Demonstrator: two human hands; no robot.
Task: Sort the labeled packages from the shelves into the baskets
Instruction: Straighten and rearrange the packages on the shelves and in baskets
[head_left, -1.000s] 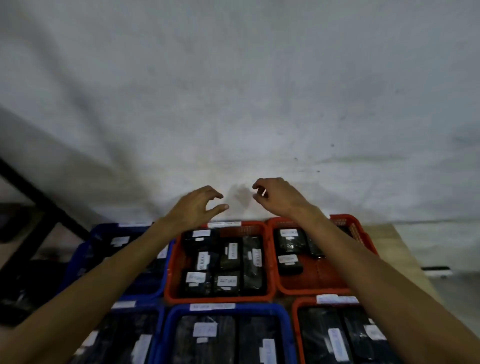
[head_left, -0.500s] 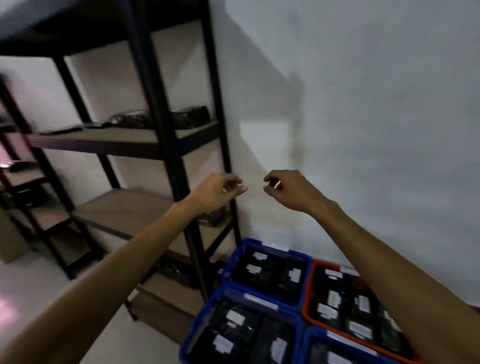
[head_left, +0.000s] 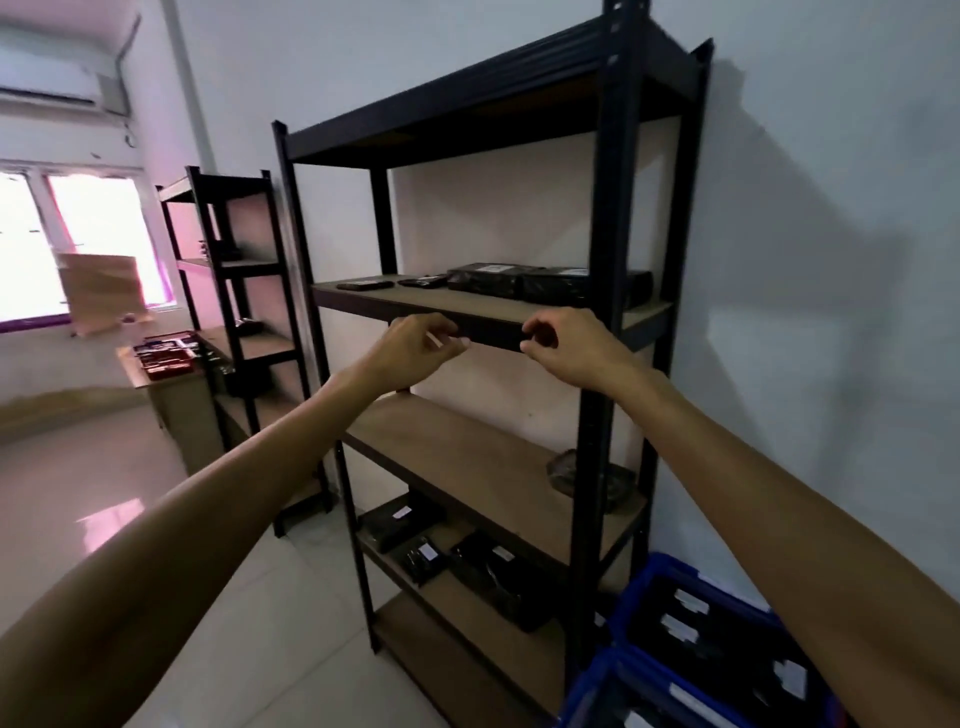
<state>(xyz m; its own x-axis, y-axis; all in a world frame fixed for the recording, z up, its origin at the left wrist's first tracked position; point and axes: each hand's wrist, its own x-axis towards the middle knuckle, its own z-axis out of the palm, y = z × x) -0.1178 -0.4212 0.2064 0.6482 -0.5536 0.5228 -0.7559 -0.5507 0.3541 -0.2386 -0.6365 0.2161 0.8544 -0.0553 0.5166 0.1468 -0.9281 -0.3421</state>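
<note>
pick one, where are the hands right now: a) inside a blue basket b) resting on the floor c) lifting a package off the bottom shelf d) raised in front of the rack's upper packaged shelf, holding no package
d: the left hand and right hand hover, loosely curled, at the front edge of the shelf bearing black packages, neither holding one.

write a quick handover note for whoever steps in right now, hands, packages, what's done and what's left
Left hand: empty, fingers loosely curled, raised in front of the upper shelf.
Right hand: empty too, same height, just short of the shelf edge.
Packages: several black ones on the upper shelf, one dark item on the middle shelf, more with white labels on the lower shelf.
Done: the blue baskets at lower right already hold labelled packages.
Left: nothing is in hand; pick from the shelves, probably the upper one first, and sort into the baskets.
</note>
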